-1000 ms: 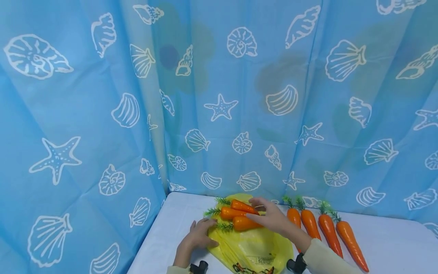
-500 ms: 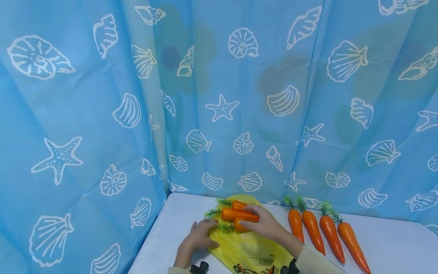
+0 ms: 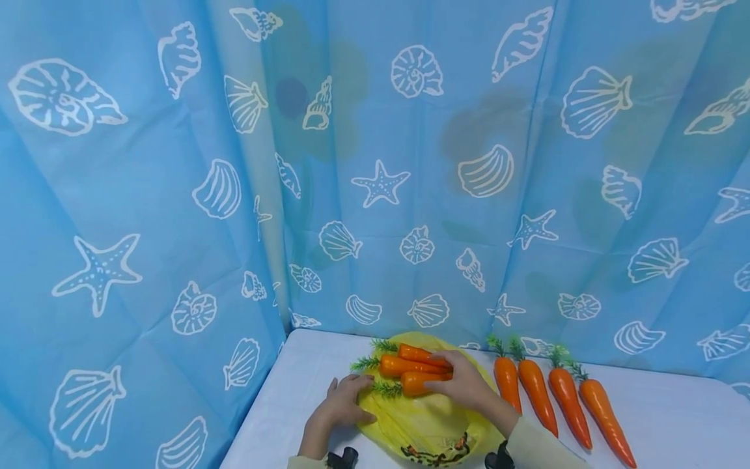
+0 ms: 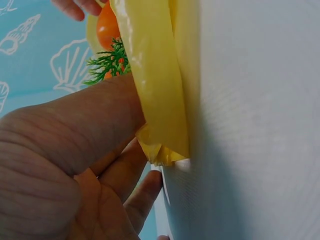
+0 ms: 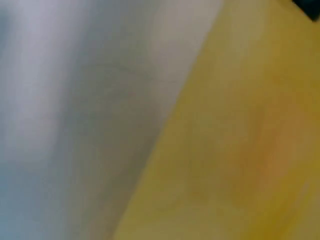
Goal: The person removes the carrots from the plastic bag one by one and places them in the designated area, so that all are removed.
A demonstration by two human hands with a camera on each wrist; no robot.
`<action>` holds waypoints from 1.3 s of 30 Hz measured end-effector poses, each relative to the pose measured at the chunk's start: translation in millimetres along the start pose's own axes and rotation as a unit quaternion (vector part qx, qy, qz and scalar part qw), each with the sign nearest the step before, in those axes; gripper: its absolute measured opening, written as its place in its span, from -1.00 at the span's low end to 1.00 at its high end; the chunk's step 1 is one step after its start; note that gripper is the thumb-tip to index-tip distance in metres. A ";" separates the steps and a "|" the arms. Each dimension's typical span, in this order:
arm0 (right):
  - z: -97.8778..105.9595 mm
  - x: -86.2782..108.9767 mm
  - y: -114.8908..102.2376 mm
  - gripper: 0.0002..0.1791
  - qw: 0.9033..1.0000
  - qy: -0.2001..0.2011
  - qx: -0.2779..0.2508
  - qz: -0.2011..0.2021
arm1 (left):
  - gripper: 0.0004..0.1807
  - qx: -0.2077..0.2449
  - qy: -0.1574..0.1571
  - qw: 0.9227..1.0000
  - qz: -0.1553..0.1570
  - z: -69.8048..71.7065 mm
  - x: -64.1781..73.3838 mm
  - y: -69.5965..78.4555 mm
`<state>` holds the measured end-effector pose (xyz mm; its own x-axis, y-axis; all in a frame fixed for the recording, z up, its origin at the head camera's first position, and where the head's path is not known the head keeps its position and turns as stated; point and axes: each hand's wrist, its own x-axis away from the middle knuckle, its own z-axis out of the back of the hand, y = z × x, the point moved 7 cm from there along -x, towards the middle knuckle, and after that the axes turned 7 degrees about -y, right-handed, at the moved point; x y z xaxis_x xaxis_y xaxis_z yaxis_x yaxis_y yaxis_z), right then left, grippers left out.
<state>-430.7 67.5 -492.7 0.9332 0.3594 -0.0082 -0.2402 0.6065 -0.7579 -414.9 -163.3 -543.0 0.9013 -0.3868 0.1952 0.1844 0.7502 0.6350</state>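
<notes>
Three orange carrots (image 3: 417,383) with green feathery tops lie side by side on a yellow plastic bag (image 3: 410,423), tips toward the right. My right hand (image 3: 463,384) spans their tip ends from the right, fingers on the far carrot and thumb at the near one. At the bag's left edge rests my left hand (image 3: 342,404), fingers spread near the green tops. In the left wrist view its thumb (image 4: 90,125) goes behind a yellow fold of the bag (image 4: 155,75). The right wrist view shows only blurred yellow plastic (image 5: 225,150) beside a pale surface.
Several more carrots (image 3: 564,404) lie in a slanted row right of the bag on the white table (image 3: 674,417). A blue curtain (image 3: 375,280) printed with shells and starfish hangs behind and to the left.
My right hand moved left onto the carrots, then slightly back right, with their tips under its fingers. The bag's near part shifted, its black-and-orange marking moving up. My left hand stayed put.
</notes>
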 end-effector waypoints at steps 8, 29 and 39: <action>-8.3 -4.6 2.3 -0.47 1.000 -0.006 0.019 0.008 | -0.32 0.006 -0.002 1.000 0.000 -0.2 1.3 2.1; -48.2 -3.2 6.7 -0.37 0.985 -0.155 0.074 0.026 | -0.32 0.000 0.006 1.000 -0.002 2.5 1.2 4.9; -59.1 1.7 4.3 -0.45 0.984 -0.169 0.056 -0.007 | -0.29 0.006 0.009 1.000 0.008 0.7 0.8 2.0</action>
<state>-414.4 28.8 -534.5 0.7983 0.5550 0.2339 -0.2739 0.6804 -0.6797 -414.1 -162.5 -541.0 0.9108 -0.3651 0.1926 0.1648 0.7494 0.6412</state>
